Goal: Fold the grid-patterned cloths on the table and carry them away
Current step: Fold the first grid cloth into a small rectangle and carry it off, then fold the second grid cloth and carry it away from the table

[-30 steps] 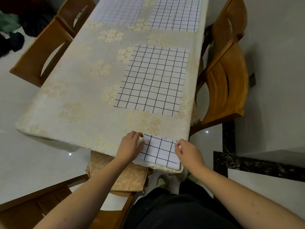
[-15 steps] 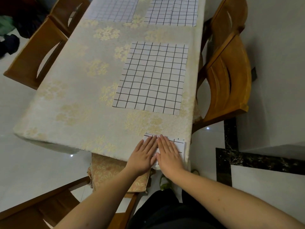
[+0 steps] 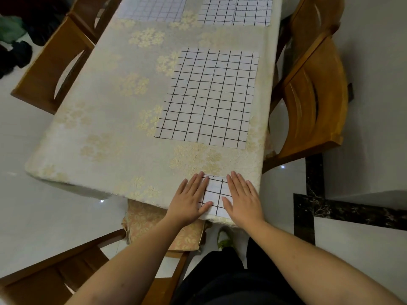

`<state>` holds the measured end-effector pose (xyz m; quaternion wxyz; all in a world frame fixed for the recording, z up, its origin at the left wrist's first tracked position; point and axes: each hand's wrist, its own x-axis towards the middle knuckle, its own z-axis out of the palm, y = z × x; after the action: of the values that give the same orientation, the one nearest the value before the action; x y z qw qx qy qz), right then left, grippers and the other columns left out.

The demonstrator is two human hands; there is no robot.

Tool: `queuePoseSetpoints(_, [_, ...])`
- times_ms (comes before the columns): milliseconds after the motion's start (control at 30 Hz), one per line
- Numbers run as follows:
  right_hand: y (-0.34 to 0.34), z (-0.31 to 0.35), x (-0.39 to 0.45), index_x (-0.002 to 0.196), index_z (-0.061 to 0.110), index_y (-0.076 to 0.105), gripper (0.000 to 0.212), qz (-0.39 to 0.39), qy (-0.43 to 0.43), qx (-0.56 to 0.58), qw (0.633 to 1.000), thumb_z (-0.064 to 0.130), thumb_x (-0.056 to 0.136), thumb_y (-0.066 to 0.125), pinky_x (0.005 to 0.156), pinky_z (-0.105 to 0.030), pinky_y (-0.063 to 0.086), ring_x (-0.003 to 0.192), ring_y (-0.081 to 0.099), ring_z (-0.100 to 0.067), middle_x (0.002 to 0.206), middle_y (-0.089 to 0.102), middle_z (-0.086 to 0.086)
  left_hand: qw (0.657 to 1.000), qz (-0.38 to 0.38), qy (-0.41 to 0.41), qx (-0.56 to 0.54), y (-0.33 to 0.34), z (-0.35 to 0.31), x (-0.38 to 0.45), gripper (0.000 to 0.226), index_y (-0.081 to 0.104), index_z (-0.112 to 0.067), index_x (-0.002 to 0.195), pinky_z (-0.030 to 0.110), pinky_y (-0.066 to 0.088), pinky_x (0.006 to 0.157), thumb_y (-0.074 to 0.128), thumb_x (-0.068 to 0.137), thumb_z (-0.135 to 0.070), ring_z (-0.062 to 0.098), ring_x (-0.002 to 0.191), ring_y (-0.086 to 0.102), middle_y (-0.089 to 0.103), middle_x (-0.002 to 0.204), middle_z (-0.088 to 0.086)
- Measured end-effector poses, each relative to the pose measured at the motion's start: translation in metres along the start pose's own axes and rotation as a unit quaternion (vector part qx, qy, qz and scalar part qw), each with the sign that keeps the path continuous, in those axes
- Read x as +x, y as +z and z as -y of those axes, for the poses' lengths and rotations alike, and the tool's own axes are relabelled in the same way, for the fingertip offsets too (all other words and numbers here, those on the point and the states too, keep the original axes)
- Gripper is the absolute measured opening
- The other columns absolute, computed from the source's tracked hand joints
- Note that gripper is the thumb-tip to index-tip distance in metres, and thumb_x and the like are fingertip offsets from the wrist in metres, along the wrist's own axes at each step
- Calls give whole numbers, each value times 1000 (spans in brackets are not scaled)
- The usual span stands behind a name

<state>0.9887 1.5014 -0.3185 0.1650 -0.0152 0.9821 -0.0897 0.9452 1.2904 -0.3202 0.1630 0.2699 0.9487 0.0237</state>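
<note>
A small folded grid cloth [image 3: 217,194] lies at the near right corner of the table [image 3: 105,119]. My left hand [image 3: 189,199] lies flat on its left side and my right hand [image 3: 243,198] flat on its right side, fingers straight, a strip of cloth showing between them. A large unfolded white cloth with a black grid [image 3: 209,97] lies flat on the middle right of the table. Two more grid cloths lie at the far end, one on the left [image 3: 154,7] and one on the right [image 3: 235,11].
The table carries a cream tablecloth with gold flowers. Wooden chairs stand on the right [image 3: 312,95], the far left [image 3: 55,62] and near left [image 3: 44,280], the last with a patterned cushion [image 3: 154,225]. Dark clothes lie on the floor far left [image 3: 15,49].
My hands folded the near cloth smaller, met flat in its middle, and have now slid apart towards its left and right sides.
</note>
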Motion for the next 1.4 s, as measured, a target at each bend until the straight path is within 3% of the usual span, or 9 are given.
queuePoseSetpoints(167, [-3,-2,3,153,13,14,71,15,-3,-5,1000,55,96,23,117,-39,8,148,11,-19,161,11,-5,1000,11,-2,-2,-2,0,1,78,-5,-23,155,37,-6,119,15,94,-68,15,149,-10,-12,162,-2])
queuePoseSetpoints(300, [-15,-7,5,152,21,-9,70,34,-29,-1,999,55,99,21,116,-32,-13,147,-12,-15,159,-18,3,999,41,-13,-8,-12,-6,5,81,-11,-22,154,39,-7,119,14,92,-68,16,148,-14,-18,160,-1])
queuePoseSetpoints(533, [-76,0,-11,151,24,25,55,48,-16,42,998,43,100,34,118,-37,7,146,14,-20,160,17,-1,993,25,-92,-70,-48,-26,-3,67,14,-21,154,44,18,119,38,97,-49,27,148,12,10,162,8])
queuePoseSetpoints(700, [-104,5,-38,152,27,17,59,40,-25,19,999,45,99,34,112,-39,25,138,30,-21,155,28,1,995,18,-74,-70,-71,-52,-30,50,38,-23,144,38,42,99,34,99,-45,22,122,52,49,142,2])
queuePoseSetpoints(867, [-123,-1,-75,152,23,22,62,0,-25,-79,997,52,97,31,104,-38,32,128,41,-22,146,41,-1,997,-44,-50,-32,-95,-67,-67,46,44,-24,138,37,41,97,33,98,-46,21,120,52,53,134,-1])
queuePoseSetpoints(967, [-125,-1,-92,142,19,45,62,-45,-42,-98,993,55,93,30,100,-41,39,120,52,-26,137,53,-4,995,-78,-49,-27,-99,-73,-82,46,48,-22,135,38,40,99,35,97,-45,22,121,52,55,133,1])
queuePoseSetpoints(1100, [-118,0,-105,125,17,63,57,-56,-73,-112,990,54,82,62,97,-45,46,117,57,-28,125,63,-7,994,-71,-78,-29,-95,-83,-98,51,55,-20,131,43,43,101,37,92,-48,29,123,54,57,135,8])
queuePoseSetpoints(1167, [-116,0,-112,120,17,66,57,-57,-85,-117,988,54,76,69,93,-45,49,113,60,-29,120,65,-8,993,-62,-100,-12,-93,-90,-107,52,61,-21,123,43,50,91,38,86,-49,29,114,61,63,126,8])
queuePoseSetpoints(1400, [-115,-4,-146,126,16,61,55,-37,-123,-69,989,50,83,50,91,-44,47,108,60,-28,118,65,-7,985,-77,-156,-14,-87,-129,-148,49,59,-24,119,42,53,86,41,83,-52,23,107,63,65,118,2])
